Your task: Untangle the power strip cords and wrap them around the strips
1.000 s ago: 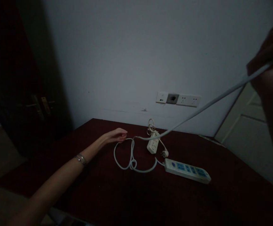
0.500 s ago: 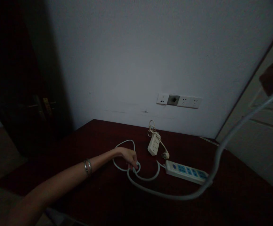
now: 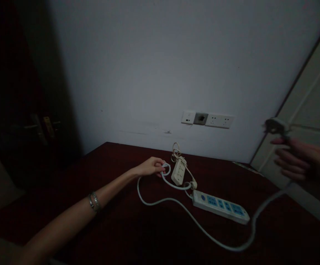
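My left hand (image 3: 151,167) pinches a small loop of the white power cord (image 3: 173,200) above the dark red table. At the right, my right hand (image 3: 300,158) is raised and grips a plug (image 3: 275,126), its prongs pointing left; the hand is somewhat blurred. From below this hand the cord sags to the table and curves back to my left hand. Another stretch of it runs from the loop to a white power strip (image 3: 220,208) with blue socket faces. Behind lies a smaller cream power strip (image 3: 178,172) with its own cord bundled at its far end.
The dark red table (image 3: 115,228) meets a pale wall with a row of wall sockets (image 3: 219,120). A dark door with a handle (image 3: 49,127) stands at the left, and a light panelled door (image 3: 309,106) at the right.
My right hand has come further into view, now showing the plug. My left hand has lifted and moved slightly away from me with the loop. The cord has shifted across the table.
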A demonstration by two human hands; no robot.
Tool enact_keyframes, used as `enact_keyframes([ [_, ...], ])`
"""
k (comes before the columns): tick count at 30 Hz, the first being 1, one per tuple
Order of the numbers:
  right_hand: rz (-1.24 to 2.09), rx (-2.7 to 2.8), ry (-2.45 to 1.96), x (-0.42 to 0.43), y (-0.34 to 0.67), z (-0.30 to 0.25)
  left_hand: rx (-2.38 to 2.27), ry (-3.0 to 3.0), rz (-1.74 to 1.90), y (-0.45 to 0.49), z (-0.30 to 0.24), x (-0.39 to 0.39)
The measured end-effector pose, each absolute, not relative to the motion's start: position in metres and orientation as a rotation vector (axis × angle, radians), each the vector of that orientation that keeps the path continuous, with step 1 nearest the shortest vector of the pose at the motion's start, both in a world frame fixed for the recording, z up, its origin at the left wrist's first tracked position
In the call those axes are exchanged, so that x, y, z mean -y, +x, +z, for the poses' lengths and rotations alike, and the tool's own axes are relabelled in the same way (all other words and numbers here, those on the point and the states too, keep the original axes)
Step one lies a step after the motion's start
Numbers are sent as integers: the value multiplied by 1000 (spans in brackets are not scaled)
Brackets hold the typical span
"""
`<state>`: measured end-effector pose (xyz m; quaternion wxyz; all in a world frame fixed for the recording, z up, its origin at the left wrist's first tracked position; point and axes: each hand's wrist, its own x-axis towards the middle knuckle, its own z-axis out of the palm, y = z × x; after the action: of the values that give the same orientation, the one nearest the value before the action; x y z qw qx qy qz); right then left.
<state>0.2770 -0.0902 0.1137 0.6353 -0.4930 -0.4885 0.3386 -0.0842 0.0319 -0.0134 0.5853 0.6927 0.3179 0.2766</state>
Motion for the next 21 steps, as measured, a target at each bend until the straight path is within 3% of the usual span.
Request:
enact_keyframes([
  [5, 1052, 1037, -1122, 99, 201, 78, -796, 1702, 659, -76, -2, -27],
  [9, 1197, 1159, -935, 79, 161, 66, -840, 2132, 769, -70, 18, -18],
  [16, 770, 1385, -1039, 17, 116, 32, -925, 2809, 916, -56, 34, -2],
  [21, 627, 1497, -1063, -6, 112, 14, -991, 2965, 954, -56, 25, -11],
])
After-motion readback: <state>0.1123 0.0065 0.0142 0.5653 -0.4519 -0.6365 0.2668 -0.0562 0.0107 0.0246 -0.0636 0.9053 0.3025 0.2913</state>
